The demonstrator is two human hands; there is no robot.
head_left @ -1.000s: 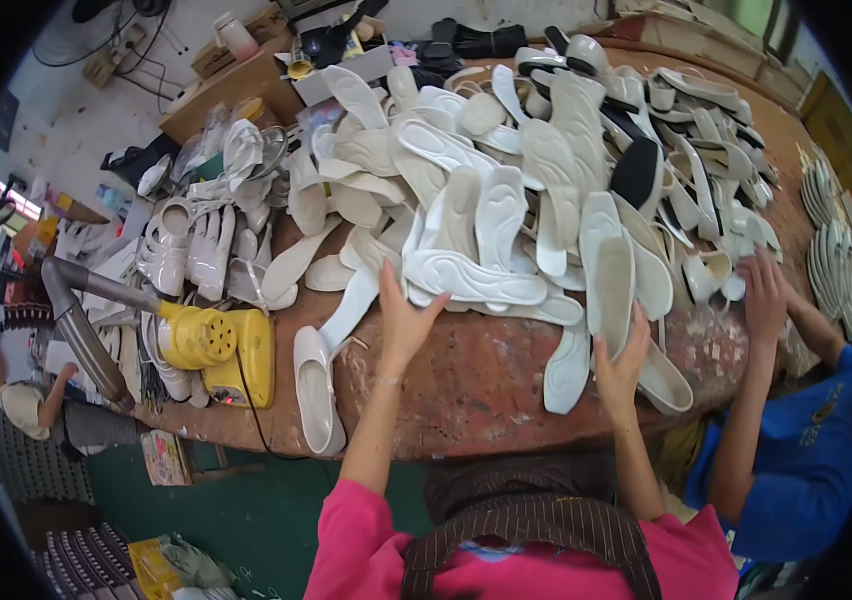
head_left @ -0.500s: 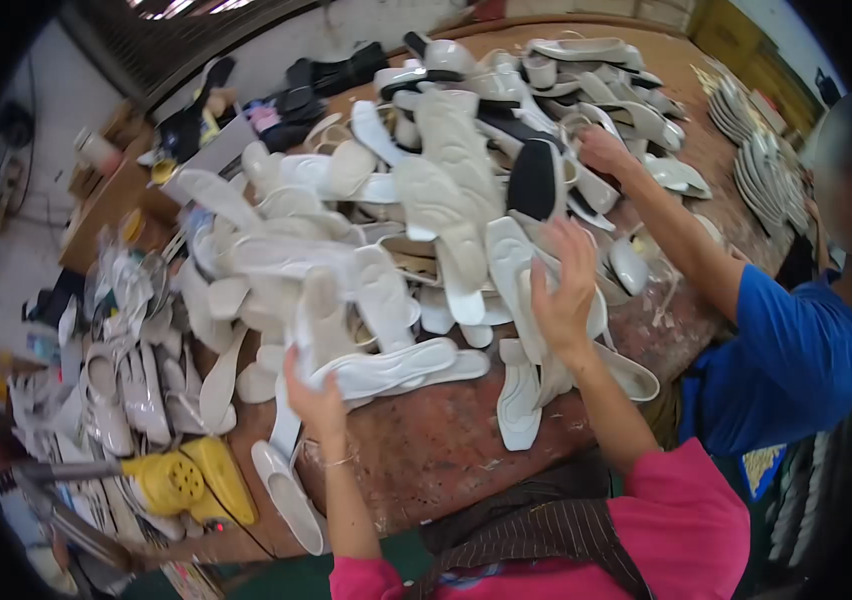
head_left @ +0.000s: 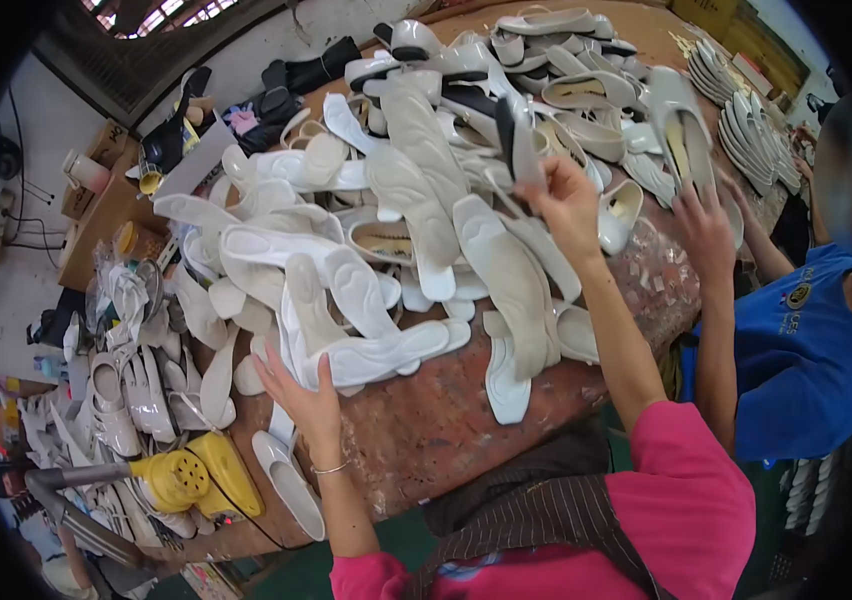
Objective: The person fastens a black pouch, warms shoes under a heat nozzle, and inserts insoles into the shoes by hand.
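Observation:
My left hand [head_left: 298, 400] is open, thumb and fingers spread, at the near edge of a heap of white insoles [head_left: 386, 355]. A white flat shoe [head_left: 288, 485] lies on the table just below it. My right hand [head_left: 561, 205] is closed on a pale shoe with a black sole [head_left: 518, 140], tipped up on its edge above the pile. Beige insoles [head_left: 511, 285] lie stacked left of my right forearm. A co-worker's hand [head_left: 703, 235], blurred, holds up a glossy white shoe [head_left: 683, 130] to the right.
Glossy pale shoes [head_left: 586, 90] are heaped at the back of the worktable [head_left: 426, 445]. A yellow tool [head_left: 191, 475] with a grey hose stands at the near left. Nested pale parts [head_left: 746, 140] sit at the far right. The co-worker in a blue shirt [head_left: 796, 350] is close by.
My right hand has moved up and taken hold of the black-soled shoe, tipping it up. My left hand has moved slightly off the insoles. The co-worker now holds a shoe up.

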